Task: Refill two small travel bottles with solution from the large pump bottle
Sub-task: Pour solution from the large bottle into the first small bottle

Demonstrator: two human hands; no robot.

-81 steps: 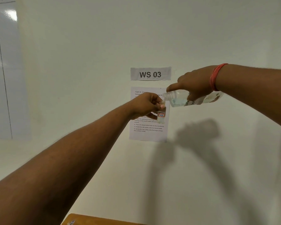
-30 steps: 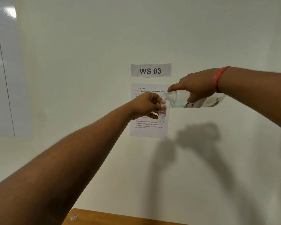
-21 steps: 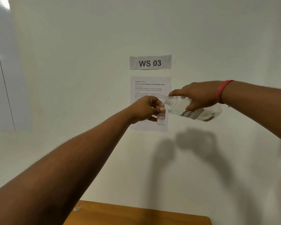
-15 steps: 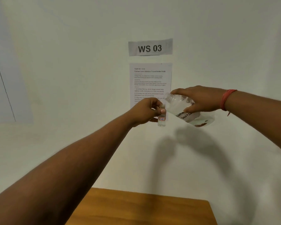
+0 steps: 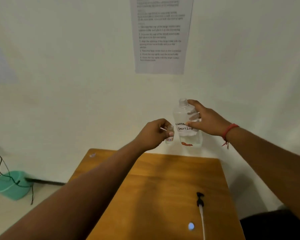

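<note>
A small travel bottle (image 5: 169,135) is pinched upright in the curled fingers of the left hand (image 5: 152,134), its open neck showing just above the thumb and its labelled lower part hanging below the fingertips. Just beside it, on the far side from the left palm, the large bottle (image 5: 187,123) is gripped by the right hand (image 5: 208,122): the thumb is laid across the handwritten label reading "SOLUTION", the index finger is stretched up toward the uncapped neck, and the other fingers are wrapped behind the clear body, seen through the plastic. The large bottle is held nearly upright, with a little clear liquid gathered at its base, below the fingers. The two bottles are near each other but are not seen to touch. A red thread band (image 5: 229,129) is worn on the right wrist. Below both hands a wooden table (image 5: 154,184) is seen, on which the black pump head with its white tube (image 5: 200,205) is laid, well apart from the fingers, with a small white cap (image 5: 191,226) beside the tube. A printed sheet (image 5: 161,35) is fixed to the wall above the hands, and a green bucket (image 5: 10,185) stands on the floor far off beyond the left arm.
</note>
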